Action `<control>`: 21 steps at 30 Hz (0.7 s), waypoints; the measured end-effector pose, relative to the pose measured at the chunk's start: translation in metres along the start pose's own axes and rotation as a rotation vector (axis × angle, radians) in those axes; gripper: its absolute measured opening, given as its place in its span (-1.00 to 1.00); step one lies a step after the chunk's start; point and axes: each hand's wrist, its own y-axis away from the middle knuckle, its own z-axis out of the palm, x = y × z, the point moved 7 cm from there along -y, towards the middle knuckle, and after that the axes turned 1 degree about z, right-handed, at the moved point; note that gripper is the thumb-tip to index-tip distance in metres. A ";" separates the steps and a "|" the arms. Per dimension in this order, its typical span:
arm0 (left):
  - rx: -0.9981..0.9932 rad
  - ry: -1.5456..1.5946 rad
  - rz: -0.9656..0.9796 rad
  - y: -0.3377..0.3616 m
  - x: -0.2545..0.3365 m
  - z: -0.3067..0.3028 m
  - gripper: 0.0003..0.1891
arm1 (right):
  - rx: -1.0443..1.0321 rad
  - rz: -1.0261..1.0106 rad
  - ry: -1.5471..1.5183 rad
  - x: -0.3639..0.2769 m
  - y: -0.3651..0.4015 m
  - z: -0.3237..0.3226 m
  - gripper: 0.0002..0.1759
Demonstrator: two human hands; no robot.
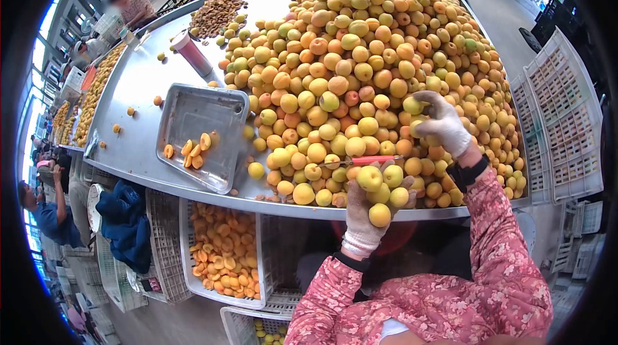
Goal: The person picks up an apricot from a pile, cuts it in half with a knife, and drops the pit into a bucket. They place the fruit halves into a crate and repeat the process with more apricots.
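Note:
A broad heap of apricots (335, 81) covers the metal table in front of me. My left hand (368, 219), in a pale glove, is cupped round several yellow-green apricots (380, 192) at the table's near edge. Right at its fingertips a tool with a red handle (373, 160) and a thin metal end lies across the heap. My right hand (445, 127), gloved too, reaches over the right part of the heap, its thumb and fingers curled round a greenish apricot (412, 106).
A steel tray (168, 110) with a few apricot halves sits left of the heap, near a pinkish cup (191, 53) and a pile of pits (217, 13). Below the edge stands a crate of halves (225, 251). White crates (561, 120) stand right. Other people work around.

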 end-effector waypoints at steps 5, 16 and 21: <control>0.041 -0.303 0.096 0.003 -0.001 0.003 -0.21 | -0.055 -0.093 0.632 0.003 0.019 0.007 -0.34; 0.008 -0.316 0.112 -0.006 -0.008 -0.017 -0.25 | 0.065 -0.186 0.266 0.016 0.069 0.015 -0.41; 0.048 -0.042 0.016 -0.009 -0.011 -0.023 -0.23 | -0.059 0.119 -0.168 0.035 0.077 0.023 -0.41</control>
